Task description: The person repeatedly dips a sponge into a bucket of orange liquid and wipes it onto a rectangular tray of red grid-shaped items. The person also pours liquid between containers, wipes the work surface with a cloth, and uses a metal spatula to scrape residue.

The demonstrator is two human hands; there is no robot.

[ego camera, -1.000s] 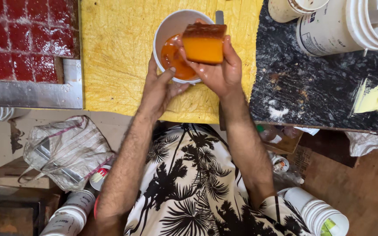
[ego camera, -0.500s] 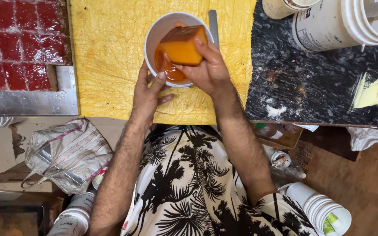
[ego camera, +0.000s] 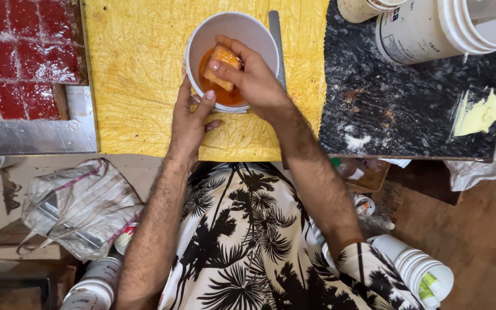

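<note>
A white cup [ego camera: 242,31] with orange liquid in it stands on a yellow board [ego camera: 139,63]. My right hand [ego camera: 254,77] reaches into the cup and grips an orange sponge-like block [ego camera: 222,63], pressed down into the liquid. My left hand [ego camera: 189,117] rests against the cup's near left side and steadies it. A grey metal blade [ego camera: 276,40] lies on the board just right of the cup.
Red glazed tiles [ego camera: 24,51] in a metal tray [ego camera: 30,135] lie at the left. A dark stone slab [ego camera: 409,103] at the right carries white buckets [ego camera: 431,26] and a yellow smear [ego camera: 477,112]. Below are a plastic bag [ego camera: 76,201] and white tubs [ego camera: 420,267].
My right hand has lowered the orange block from above the cup's rim down into the liquid. The left hand has stayed at the cup's side.
</note>
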